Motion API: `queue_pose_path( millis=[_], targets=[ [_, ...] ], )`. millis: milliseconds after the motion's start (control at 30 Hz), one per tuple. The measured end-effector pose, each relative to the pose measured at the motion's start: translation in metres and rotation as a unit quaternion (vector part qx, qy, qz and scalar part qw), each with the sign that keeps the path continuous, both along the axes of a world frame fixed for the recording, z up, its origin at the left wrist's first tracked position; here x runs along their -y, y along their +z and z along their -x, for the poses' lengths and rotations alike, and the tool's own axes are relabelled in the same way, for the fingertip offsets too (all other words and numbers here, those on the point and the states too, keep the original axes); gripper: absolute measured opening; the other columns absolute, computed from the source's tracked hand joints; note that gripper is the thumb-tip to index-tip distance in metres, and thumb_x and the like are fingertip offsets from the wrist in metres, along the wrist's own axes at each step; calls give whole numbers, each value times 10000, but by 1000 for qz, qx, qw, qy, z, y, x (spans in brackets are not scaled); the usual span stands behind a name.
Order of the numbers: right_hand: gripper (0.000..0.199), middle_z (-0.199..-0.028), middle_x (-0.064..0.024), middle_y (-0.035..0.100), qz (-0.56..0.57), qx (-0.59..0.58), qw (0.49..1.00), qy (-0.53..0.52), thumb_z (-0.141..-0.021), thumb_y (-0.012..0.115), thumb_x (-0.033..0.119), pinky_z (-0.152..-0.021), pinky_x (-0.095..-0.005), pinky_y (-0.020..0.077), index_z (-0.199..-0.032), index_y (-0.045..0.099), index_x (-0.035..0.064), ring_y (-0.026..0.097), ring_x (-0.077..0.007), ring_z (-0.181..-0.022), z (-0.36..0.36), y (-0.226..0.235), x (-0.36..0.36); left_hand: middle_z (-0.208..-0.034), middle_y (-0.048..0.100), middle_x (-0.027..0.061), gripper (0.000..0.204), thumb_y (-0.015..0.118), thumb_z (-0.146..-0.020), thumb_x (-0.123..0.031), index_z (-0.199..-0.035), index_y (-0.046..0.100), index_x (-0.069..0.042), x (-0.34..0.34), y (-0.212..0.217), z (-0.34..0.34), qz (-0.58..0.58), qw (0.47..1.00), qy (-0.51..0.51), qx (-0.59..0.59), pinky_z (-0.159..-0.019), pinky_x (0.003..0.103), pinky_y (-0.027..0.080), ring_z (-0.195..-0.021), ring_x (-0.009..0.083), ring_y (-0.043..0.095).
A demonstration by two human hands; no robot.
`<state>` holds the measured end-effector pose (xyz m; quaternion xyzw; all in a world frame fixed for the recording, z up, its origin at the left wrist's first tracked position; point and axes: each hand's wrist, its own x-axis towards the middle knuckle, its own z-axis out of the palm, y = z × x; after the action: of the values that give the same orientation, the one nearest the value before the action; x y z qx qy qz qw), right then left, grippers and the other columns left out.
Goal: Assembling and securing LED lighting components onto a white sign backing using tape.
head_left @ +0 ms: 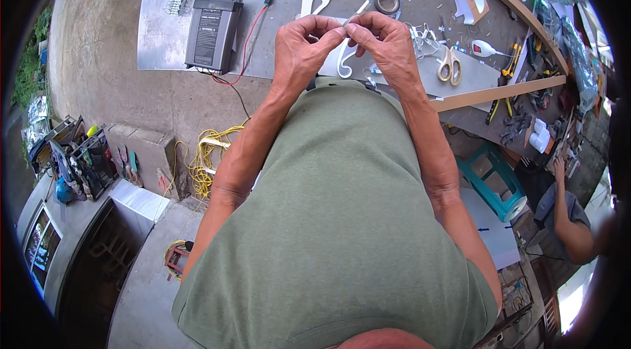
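Over the near edge of the grey metal table, my left hand point(305, 50) and my right hand point(389, 46) meet, thumbs and forefingers pinched together. Between their fingertips is a thin, pale wire-like piece point(357, 12), its free end pointing up and away; fingers hide the rest. Below the hands lies a white curved letter-like shape point(344, 63), partly covered by my fingers. Just beyond the left hand are white cut-out shapes point(307, 2). A roll of dark tape point(387, 2) sits beyond the right hand.
Scissors point(449, 65), a white glue-gun-like tool point(483, 48) and yellow-handled pliers point(505, 76) lie right. A black power supply box point(211, 33) with red lead point(253, 32) stands left. Brown strips point(499, 93) edge the right side. A teal stool point(493, 181) and another person point(568, 217) are lower right.
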<state>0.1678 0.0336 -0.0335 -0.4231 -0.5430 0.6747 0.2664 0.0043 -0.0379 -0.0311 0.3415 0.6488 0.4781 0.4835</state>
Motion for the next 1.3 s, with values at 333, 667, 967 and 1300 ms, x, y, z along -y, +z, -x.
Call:
queue_pose_path(
  millis=[333, 667, 967, 1300],
  targets=[
    [173, -748, -32, 686, -30, 21, 999, -1, -915, 687, 150, -556, -231, 523, -973, 715, -11, 625, -73, -649, -4, 9, 6, -667, 688, 27, 177, 748, -826, -184, -847, 746, -8, 3, 21, -9, -9, 996, -2, -90, -551, 235, 477, -602, 59, 599],
    [159, -714, -20, 677, -36, 53, 998, 2, -908, 703, 149, -537, -217, 494, -950, 726, -2, 596, -56, -605, -5, 16, 7, -702, 695, 18, 178, 760, -832, -188, -881, 748, -18, 6, 22, -9, -43, 996, 3, -82, -559, 227, 470, -636, 56, 598],
    [176, -773, -40, 721, -99, 93, 990, 30, -902, 712, 158, -592, -238, 500, -966, 737, -4, 625, -75, -668, -11, 17, 9, -834, 715, 41, 199, 790, -855, -160, -978, 735, -14, 9, 16, -3, -38, 998, -52, -16, -637, 204, 497, -710, 60, 616],
    [176, -783, -64, 732, -153, 115, 980, 53, -894, 710, 163, -599, -256, 519, -972, 739, 8, 647, -99, -657, -12, 18, 10, -859, 723, 77, 227, 805, -836, -120, -995, 723, 20, 12, 12, -3, -19, 997, -31, 69, -732, 226, 555, -782, 98, 664]
  ],
)
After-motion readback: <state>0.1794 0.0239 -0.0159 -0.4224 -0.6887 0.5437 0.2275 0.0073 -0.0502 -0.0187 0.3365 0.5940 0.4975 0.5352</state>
